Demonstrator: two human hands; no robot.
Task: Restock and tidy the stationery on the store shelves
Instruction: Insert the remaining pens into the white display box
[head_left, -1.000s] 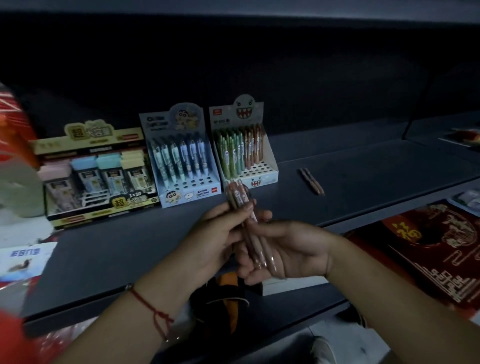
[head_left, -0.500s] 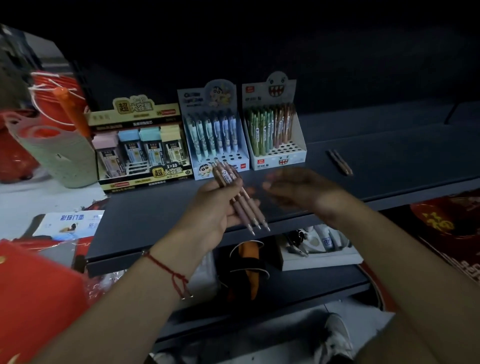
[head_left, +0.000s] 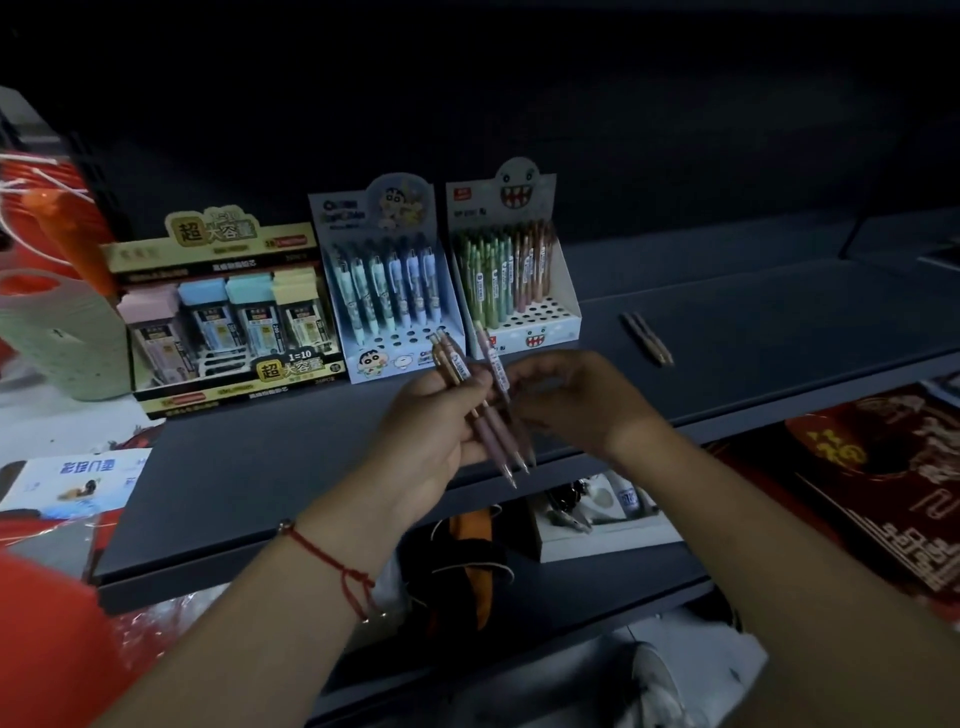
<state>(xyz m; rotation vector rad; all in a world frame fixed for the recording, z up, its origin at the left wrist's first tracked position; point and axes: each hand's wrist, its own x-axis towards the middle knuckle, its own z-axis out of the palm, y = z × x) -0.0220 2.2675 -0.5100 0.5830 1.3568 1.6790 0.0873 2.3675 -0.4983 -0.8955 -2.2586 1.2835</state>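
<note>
Two hands meet above the shelf (head_left: 291, 457): left hand (head_left: 434, 431) clamped on brown pens (head_left: 485, 415), right hand (head_left: 582, 400) pinching one pen (head_left: 493, 364); monster display box (head_left: 519, 291) just beyond.

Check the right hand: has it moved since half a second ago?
Yes. The right hand has come back left to the pens in the left hand, judged against the monster pen box.

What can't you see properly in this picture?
All in the head view:
- Right hand: blurred, so whether it pinches a pen is unclear.
- Pens: the left hand covers their middles; exact count unsure.
- Pen box labels: too small and dim to read.
- Lower shelf: items shadowed, partly behind the arms.
- Red poster: cut off by the right edge.
</note>
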